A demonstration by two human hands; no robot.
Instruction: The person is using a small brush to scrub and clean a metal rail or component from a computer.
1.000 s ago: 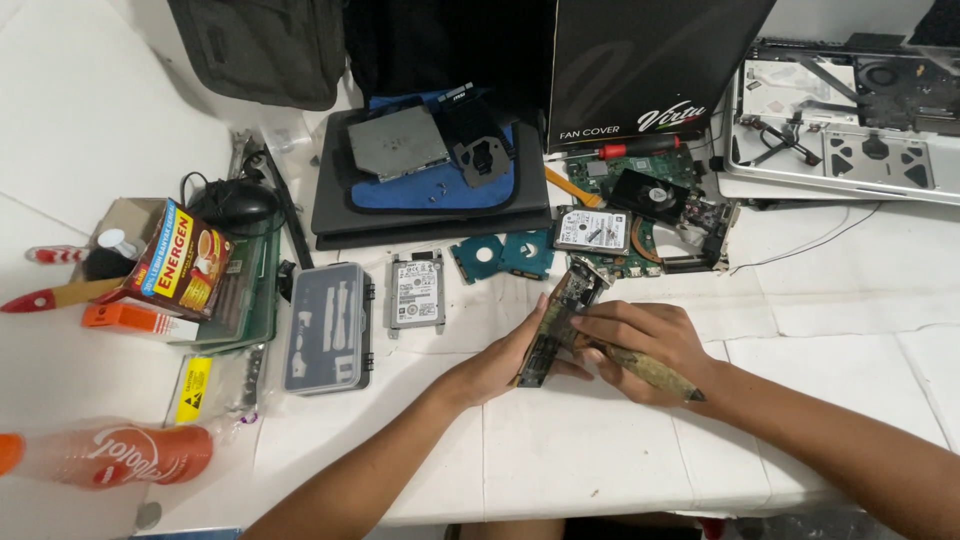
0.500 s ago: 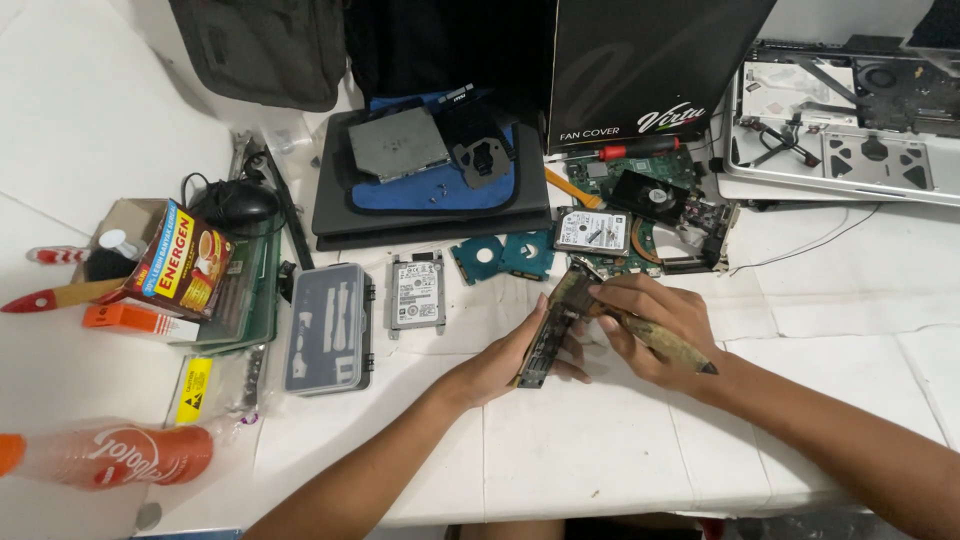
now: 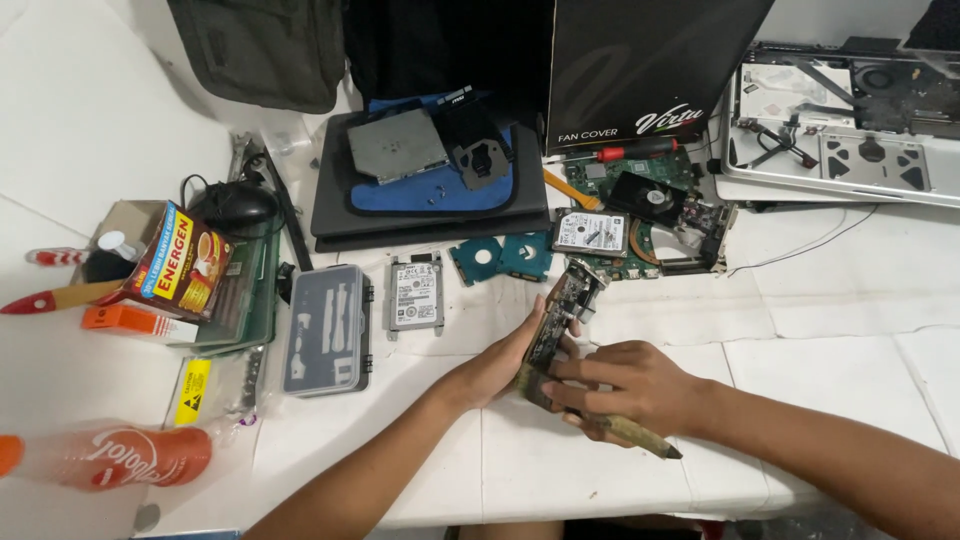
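My left hand (image 3: 505,357) holds a narrow circuit board (image 3: 560,311) on edge above the white table, fingers wrapped behind it. My right hand (image 3: 630,385) grips a worn paintbrush with an olive handle (image 3: 640,435), its bristle end pressed against the lower part of the board. The handle points down to the right. Both hands meet near the table's middle front.
A bare hard drive (image 3: 414,291) and a grey tool case (image 3: 327,328) lie to the left. A motherboard with fan (image 3: 655,205), a teal board (image 3: 503,256), a dark laptop (image 3: 420,190), an opened laptop shell (image 3: 850,120), a red bottle (image 3: 130,455) and a drink box (image 3: 180,258) surround them.
My right hand with the brush has slid down along the circuit board toward me. The left hand keeps the board in nearly the same place.
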